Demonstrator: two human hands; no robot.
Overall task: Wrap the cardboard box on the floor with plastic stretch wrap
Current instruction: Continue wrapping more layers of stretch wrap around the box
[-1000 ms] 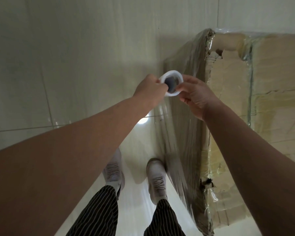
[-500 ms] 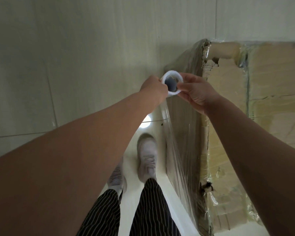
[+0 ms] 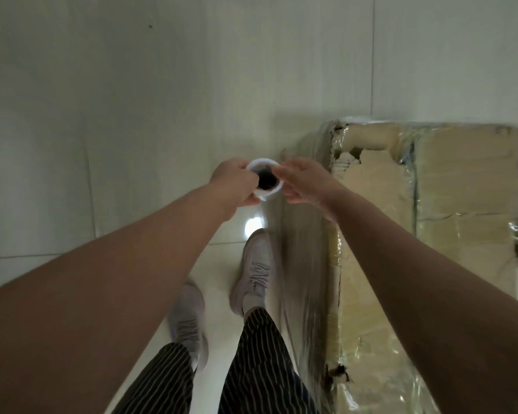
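A large cardboard box point(image 3: 380, 222) stands on the floor at the right, its torn top and sides covered in shiny film. The stretch wrap roll point(image 3: 265, 181) is upright and seen end-on, a white ring around a dark core, just left of the box's near corner. My left hand point(image 3: 234, 183) grips its left rim and my right hand point(image 3: 305, 182) grips its right rim. A sheet of clear film point(image 3: 299, 264) runs from the roll down along the box's left side.
Pale glossy floor tiles point(image 3: 132, 115) stretch to the left and ahead, with a bright light reflection point(image 3: 253, 230) near my feet. My two light shoes point(image 3: 256, 270) and striped trousers stand in the narrow strip left of the box.
The box has dropped lower and further right in view as I walk along its left side. My feet have swapped, one stepping forward. The roll stays held between both hands, film lengthening behind.
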